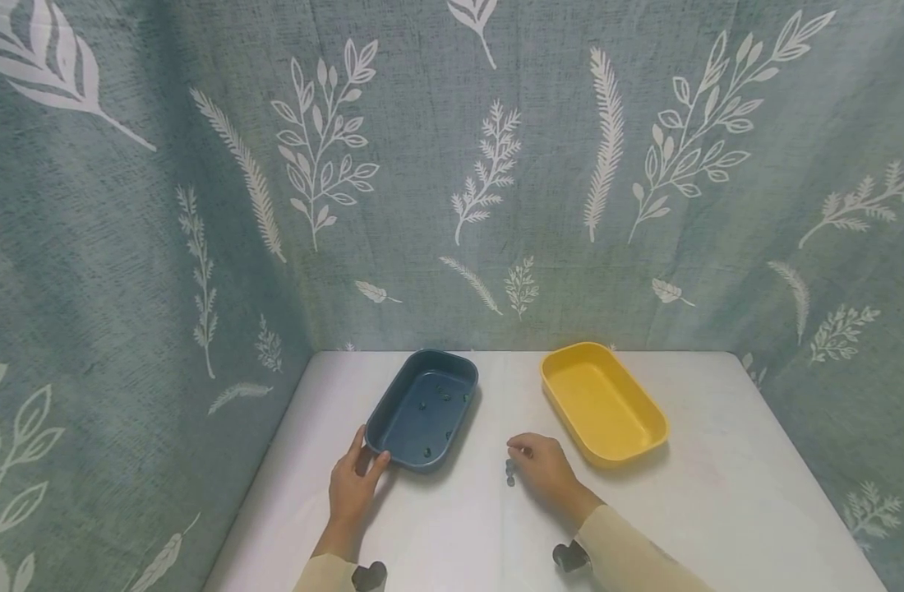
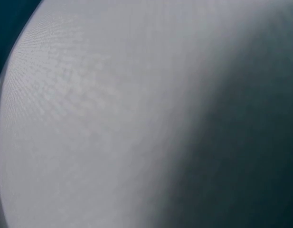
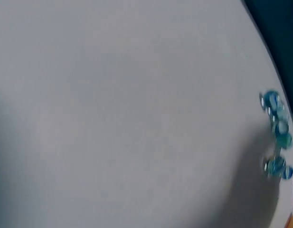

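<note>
My left hand grips the near left corner of a blue tray, its thumb at the front rim and its fingers along the left side. Several small dark-green marbles lie spread over the tray's floor. On the white table, my right hand is low beside a short row of blue-green glass marbles, its fingers curled and their tips close to the row's far end. I cannot tell whether a marble is between them. The left wrist view shows only the blurred table surface and dark areas, no hand.
A yellow tray stands right of the right hand, angled, with no marbles visible inside. The white table meets a leaf-patterned green-blue curtain at the back and both sides. Dark wrist mounts sit by the sleeves.
</note>
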